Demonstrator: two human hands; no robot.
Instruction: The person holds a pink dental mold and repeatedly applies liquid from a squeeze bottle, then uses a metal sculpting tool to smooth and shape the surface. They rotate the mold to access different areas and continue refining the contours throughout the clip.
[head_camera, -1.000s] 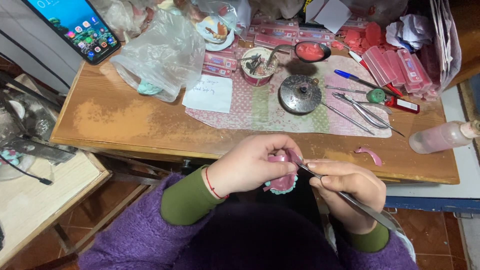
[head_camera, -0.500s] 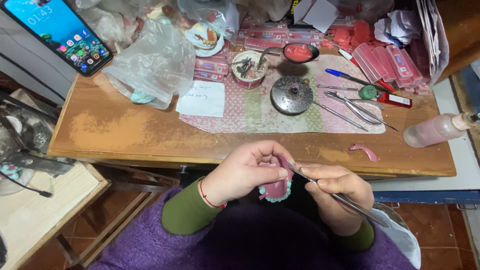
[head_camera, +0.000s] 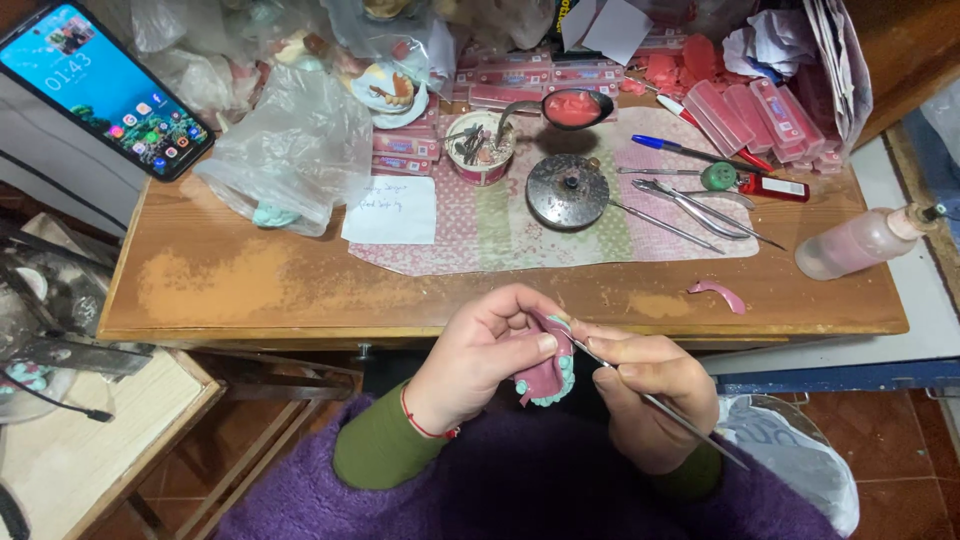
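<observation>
Pink boxes (head_camera: 770, 115) stacked far beyond the grip at the desk's back edge; white paper note (head_camera: 390, 210) up and left of it; pink bottle (head_camera: 860, 245) off to the right. Denture model (head_camera: 545, 375), pink with teal teeth, half hidden by fingers. Left hand (head_camera: 480, 355) curled tight around model; right hand (head_camera: 650, 400) pinching thin metal tool (head_camera: 690, 425), tip touching model.

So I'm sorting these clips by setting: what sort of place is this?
Probably a dental workshop bench. The left hand holds a pink denture model, the right hand works it with a thin metal tool, and more tools lie on the wooden table.
</observation>
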